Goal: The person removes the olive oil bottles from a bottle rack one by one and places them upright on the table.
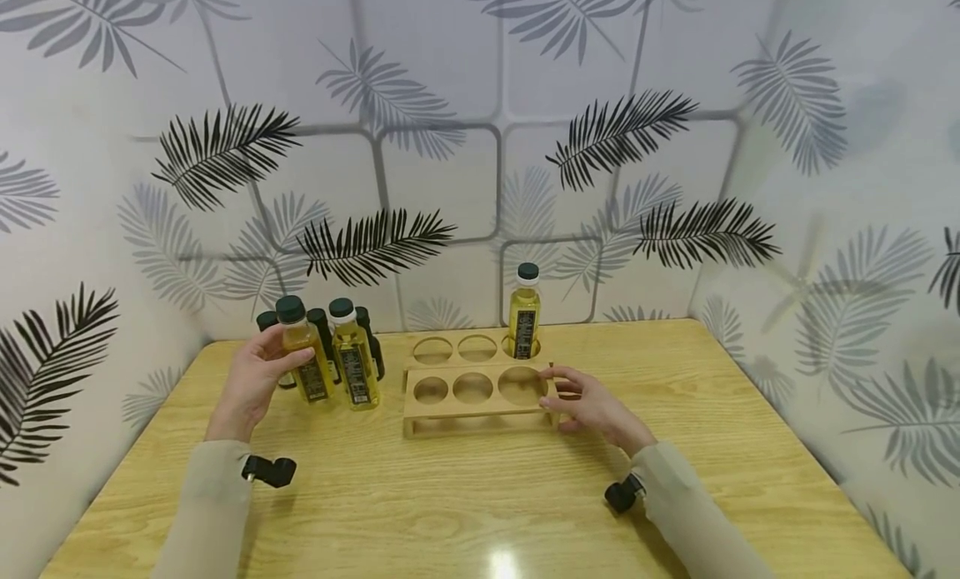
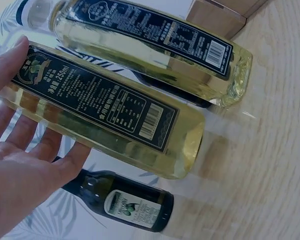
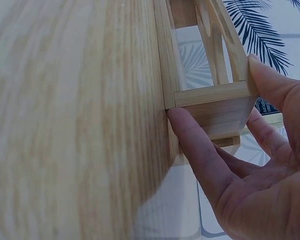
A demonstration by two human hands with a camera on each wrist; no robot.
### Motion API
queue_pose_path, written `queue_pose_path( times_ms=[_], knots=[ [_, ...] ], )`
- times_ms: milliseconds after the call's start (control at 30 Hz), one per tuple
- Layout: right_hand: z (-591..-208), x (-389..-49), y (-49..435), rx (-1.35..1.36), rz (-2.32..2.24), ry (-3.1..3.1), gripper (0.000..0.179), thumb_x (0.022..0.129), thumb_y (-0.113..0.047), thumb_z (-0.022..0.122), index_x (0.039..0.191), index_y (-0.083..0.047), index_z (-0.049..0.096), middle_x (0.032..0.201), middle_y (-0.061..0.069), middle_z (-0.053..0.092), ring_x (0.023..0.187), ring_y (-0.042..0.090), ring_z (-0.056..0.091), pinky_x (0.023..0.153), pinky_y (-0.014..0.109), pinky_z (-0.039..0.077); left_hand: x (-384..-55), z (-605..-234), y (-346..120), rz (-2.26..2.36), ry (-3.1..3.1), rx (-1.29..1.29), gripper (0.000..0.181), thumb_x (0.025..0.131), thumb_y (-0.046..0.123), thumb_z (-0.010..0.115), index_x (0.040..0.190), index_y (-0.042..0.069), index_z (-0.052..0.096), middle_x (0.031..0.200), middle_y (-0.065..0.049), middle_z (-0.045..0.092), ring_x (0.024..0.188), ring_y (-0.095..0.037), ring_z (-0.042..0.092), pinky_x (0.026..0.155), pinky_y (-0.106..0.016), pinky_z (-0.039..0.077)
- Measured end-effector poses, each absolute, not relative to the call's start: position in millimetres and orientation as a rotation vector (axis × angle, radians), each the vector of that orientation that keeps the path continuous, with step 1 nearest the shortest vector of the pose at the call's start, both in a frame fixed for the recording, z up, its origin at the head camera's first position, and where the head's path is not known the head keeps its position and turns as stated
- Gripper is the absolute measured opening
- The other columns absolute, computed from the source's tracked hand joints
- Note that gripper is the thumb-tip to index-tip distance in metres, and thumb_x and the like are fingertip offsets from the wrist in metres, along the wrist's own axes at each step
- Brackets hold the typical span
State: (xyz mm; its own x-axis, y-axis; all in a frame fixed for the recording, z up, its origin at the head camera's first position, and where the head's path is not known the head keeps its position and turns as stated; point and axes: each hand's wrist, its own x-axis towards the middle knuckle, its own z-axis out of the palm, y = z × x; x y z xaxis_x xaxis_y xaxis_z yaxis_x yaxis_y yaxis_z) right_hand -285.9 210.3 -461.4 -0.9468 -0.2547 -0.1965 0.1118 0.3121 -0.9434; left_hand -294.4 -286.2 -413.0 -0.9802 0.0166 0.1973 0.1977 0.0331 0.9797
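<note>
My left hand (image 1: 251, 383) holds a clear oil bottle (image 1: 311, 375) with yellow oil, a dark green cap and a black label. In the left wrist view the thumb lies over the upper part of this bottle (image 2: 97, 102), fingers behind; whether its base touches the table I cannot tell. A similar oil bottle (image 1: 356, 369) stands just right of it. My right hand (image 1: 592, 408) grips the right end of a two-tier wooden rack (image 1: 450, 408), thumb on the upper edge, a finger low at the front in the right wrist view. A third oil bottle (image 1: 524, 321) stands in the rack's back right hole.
Several dark bottles with green caps, one of them a dark bottle (image 1: 373, 346), stand behind the two oil bottles at left. The wooden table (image 1: 420, 504) meets a leaf-patterned wall covering (image 1: 450, 179) at the back. The rack's other holes hold nothing.
</note>
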Motion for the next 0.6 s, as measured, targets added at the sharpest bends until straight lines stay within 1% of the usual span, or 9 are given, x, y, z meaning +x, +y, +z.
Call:
queue_pose_path(
  times_ms=[67, 200, 400, 500, 600],
  knots=[
    [-461.0, -285.6, 210.3, -0.127, -1.68, 2.266, 0.06, 0.09, -0.027, 0.073, 0.144, -0.017, 0.049, 0.153, 0.024, 0.033, 0.138, 0.042, 0.038, 0.08, 0.04, 0.059, -295.5, -415.2, -287.7, -2.111, -2.157, -0.216, 0.05, 0.088, 0.014, 0.075, 0.134, 0.015, 0.056, 0.111, 0.016, 0.065, 0.1, -0.001, 0.063, 0.081, -0.015, 0.052],
    [-460.9, -284.9, 210.3, -0.134, -1.681, 2.265, 0.06, 0.09, -0.028, 0.073, 0.144, -0.017, 0.049, 0.153, 0.024, 0.033, 0.138, 0.042, 0.038, 0.08, 0.04, 0.059, -297.8, -420.4, -292.9, -2.148, -2.16, -0.242, 0.05, 0.089, 0.012, 0.073, 0.136, 0.014, 0.054, 0.112, 0.016, 0.064, 0.101, 0.0, 0.062, 0.082, -0.015, 0.052],
    [-461.6, -285.5, 211.3, -0.133, -1.679, 2.264, 0.06, 0.09, -0.029, 0.072, 0.144, -0.018, 0.048, 0.154, 0.024, 0.031, 0.14, 0.043, 0.035, 0.082, 0.041, 0.059, -303.0, -427.1, -301.3, -2.14, -2.236, -0.301, 0.052, 0.092, 0.014, 0.069, 0.141, 0.012, 0.05, 0.12, 0.02, 0.06, 0.107, 0.005, 0.059, 0.086, -0.013, 0.05],
    [-461.8, -285.6, 211.4, -0.137, -1.672, 2.27, 0.06, 0.09, -0.03, 0.072, 0.144, -0.018, 0.048, 0.154, 0.024, 0.031, 0.14, 0.043, 0.035, 0.082, 0.042, 0.059, -306.7, -430.1, -305.7, -2.125, -2.272, -0.353, 0.049, 0.093, 0.013, 0.068, 0.139, 0.011, 0.05, 0.12, 0.02, 0.06, 0.107, 0.004, 0.059, 0.086, -0.013, 0.05],
    [-462.0, -286.0, 211.2, -0.141, -1.665, 2.273, 0.06, 0.09, -0.03, 0.072, 0.144, -0.017, 0.048, 0.154, 0.024, 0.031, 0.14, 0.043, 0.035, 0.082, 0.042, 0.059, -310.4, -432.2, -310.1, -2.145, -2.277, -0.419, 0.043, 0.095, 0.01, 0.066, 0.135, 0.012, 0.051, 0.117, 0.016, 0.063, 0.104, 0.0, 0.061, 0.085, -0.015, 0.051]
  ],
)
